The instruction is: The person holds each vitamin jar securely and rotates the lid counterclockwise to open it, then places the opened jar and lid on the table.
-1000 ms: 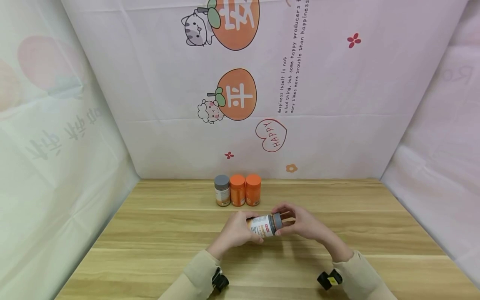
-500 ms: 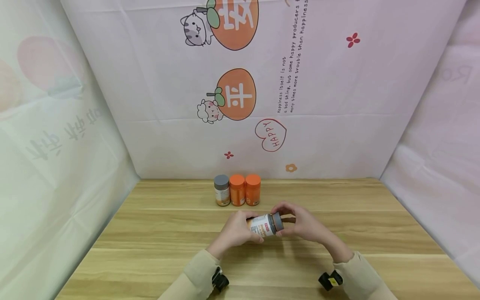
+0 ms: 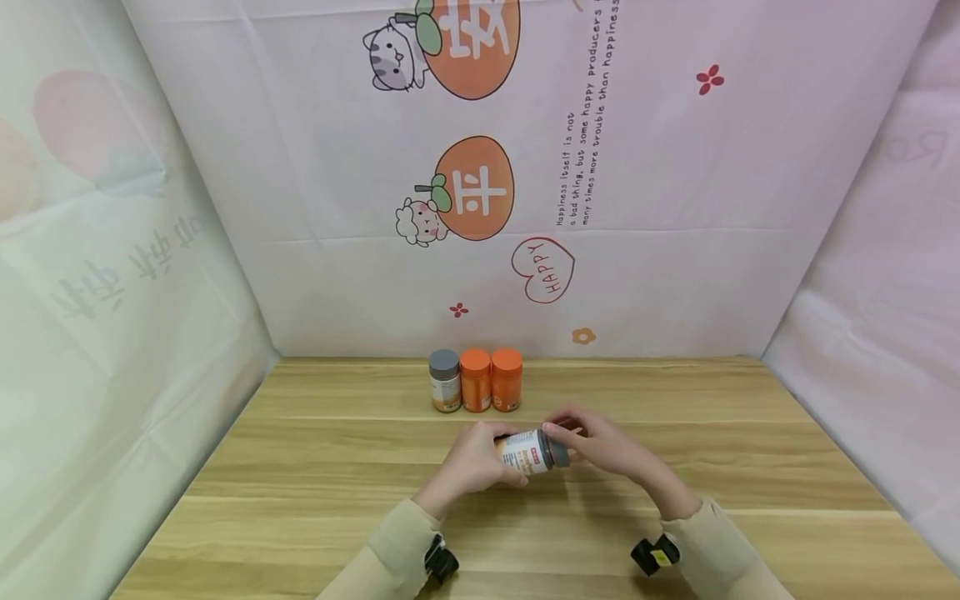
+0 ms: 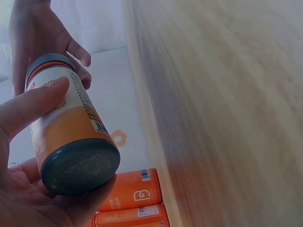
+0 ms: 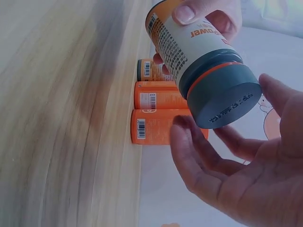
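My left hand (image 3: 474,458) grips a white and orange pill bottle (image 3: 523,452), thumb on its label and fingers round the other side. The bottle lies tilted above the table, base to the left and grey cap (image 5: 225,97) to the right. An orange ring shows between the cap and the bottle's neck in the right wrist view. My right hand (image 3: 600,442) is at the cap, fingers loosely bent and spread around it. Its thumb tip is at the cap's edge; whether it touches I cannot tell. The other fingertips stand off the cap in that view.
Against the back wall stand a grey-capped bottle (image 3: 445,382) and two orange bottles (image 3: 476,382), side by side and upright on the wooden table (image 3: 330,467). White printed cloth (image 3: 360,292) encloses the back and both sides.
My right hand has loosened from the cap and turned, its thumb coming up to the cap's upper side. The left hand and bottle have stayed almost in place.
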Available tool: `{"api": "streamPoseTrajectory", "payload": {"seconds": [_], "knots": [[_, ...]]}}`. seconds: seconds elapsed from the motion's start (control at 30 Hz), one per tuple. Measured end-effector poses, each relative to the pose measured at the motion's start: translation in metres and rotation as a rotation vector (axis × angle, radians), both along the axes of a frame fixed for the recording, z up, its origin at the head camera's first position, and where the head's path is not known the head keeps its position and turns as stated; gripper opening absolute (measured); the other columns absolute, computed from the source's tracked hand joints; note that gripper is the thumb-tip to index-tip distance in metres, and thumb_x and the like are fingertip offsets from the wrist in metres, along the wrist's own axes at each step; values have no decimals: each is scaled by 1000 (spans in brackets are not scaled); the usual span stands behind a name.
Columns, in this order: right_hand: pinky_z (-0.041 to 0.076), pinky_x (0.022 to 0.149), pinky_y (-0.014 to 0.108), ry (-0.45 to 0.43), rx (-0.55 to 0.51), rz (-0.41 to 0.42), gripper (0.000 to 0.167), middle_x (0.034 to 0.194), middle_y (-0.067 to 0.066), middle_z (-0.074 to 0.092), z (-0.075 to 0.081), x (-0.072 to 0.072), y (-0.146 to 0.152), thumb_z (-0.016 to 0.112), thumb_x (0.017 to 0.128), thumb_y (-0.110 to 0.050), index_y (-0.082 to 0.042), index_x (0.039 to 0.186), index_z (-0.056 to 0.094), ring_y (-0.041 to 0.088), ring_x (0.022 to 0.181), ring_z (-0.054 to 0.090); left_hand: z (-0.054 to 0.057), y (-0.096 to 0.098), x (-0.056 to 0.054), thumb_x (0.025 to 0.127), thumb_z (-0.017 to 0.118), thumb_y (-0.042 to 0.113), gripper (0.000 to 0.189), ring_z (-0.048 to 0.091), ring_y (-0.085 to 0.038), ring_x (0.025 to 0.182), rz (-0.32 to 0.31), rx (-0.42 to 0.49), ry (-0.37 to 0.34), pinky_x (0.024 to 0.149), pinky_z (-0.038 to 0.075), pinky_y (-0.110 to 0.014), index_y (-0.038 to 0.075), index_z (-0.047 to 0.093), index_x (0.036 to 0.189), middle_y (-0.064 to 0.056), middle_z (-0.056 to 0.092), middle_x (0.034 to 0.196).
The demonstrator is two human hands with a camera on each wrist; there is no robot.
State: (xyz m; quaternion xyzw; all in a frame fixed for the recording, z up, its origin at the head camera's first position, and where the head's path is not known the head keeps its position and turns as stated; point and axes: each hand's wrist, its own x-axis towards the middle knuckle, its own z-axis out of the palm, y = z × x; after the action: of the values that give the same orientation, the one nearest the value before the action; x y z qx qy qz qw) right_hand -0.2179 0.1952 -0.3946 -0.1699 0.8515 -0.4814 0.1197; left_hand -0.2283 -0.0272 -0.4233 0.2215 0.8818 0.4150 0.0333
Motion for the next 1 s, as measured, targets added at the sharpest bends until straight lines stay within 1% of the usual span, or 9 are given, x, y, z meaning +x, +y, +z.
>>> {"api": "streamPoseTrajectory", "payload": {"seconds": [0.1, 0.23, 0.3, 0.37, 0.47, 0.73, 1.0], "knots": [[55, 74, 41, -24, 15, -1, 46, 110, 15, 59, 0, -1, 0, 52, 96, -39, -2, 122, 54, 21, 94, 58, 1, 0, 0, 53, 90, 20, 63, 56, -9, 81, 2, 0, 0, 73, 46, -26, 12, 69, 112, 1, 69, 97], [53, 66, 39, -51, 69, -6, 45, 100, 12, 60, 1, -2, -1, 52, 95, -44, -4, 115, 57, 22, 80, 58, 1, 0, 0, 53, 90, 20, 64, 55, -9, 80, 5, 2, -5, 72, 46, -26, 12, 69, 113, 1, 68, 97], [52, 65, 39, -71, 85, 1, 45, 95, 10, 60, 1, -2, -1, 52, 94, -45, -4, 113, 58, 22, 75, 59, 0, 0, 0, 53, 90, 19, 64, 55, -10, 80, 6, 3, -11, 71, 46, -26, 12, 69, 113, 1, 68, 97], [53, 66, 40, -92, 79, 10, 45, 92, 10, 61, 1, -2, -1, 51, 95, -45, -3, 112, 58, 23, 74, 60, 0, 0, 0, 53, 90, 19, 63, 55, -10, 79, 7, 3, -12, 71, 46, -27, 12, 69, 113, 0, 68, 97], [54, 71, 42, -106, 58, 27, 45, 95, 11, 60, 2, -2, -1, 51, 95, -43, -2, 115, 56, 22, 77, 61, 0, 0, -1, 54, 90, 19, 63, 55, -10, 80, 10, -2, -12, 71, 46, -27, 12, 69, 113, 0, 68, 98], [54, 76, 42, -81, 36, 47, 45, 113, 17, 57, 3, 2, 0, 56, 94, -37, -5, 126, 52, 20, 87, 60, -1, -1, -1, 53, 90, 19, 63, 55, -10, 79, 20, -5, -14, 71, 46, -27, 12, 69, 112, 0, 68, 97], [53, 79, 44, -36, 16, 75, 43, 119, 20, 55, 0, 2, 3, 62, 91, -34, -9, 125, 54, 24, 98, 59, -3, -2, -2, 53, 90, 20, 63, 55, -11, 81, 19, 3, -15, 72, 46, -28, 13, 69, 112, 0, 68, 98]]}}
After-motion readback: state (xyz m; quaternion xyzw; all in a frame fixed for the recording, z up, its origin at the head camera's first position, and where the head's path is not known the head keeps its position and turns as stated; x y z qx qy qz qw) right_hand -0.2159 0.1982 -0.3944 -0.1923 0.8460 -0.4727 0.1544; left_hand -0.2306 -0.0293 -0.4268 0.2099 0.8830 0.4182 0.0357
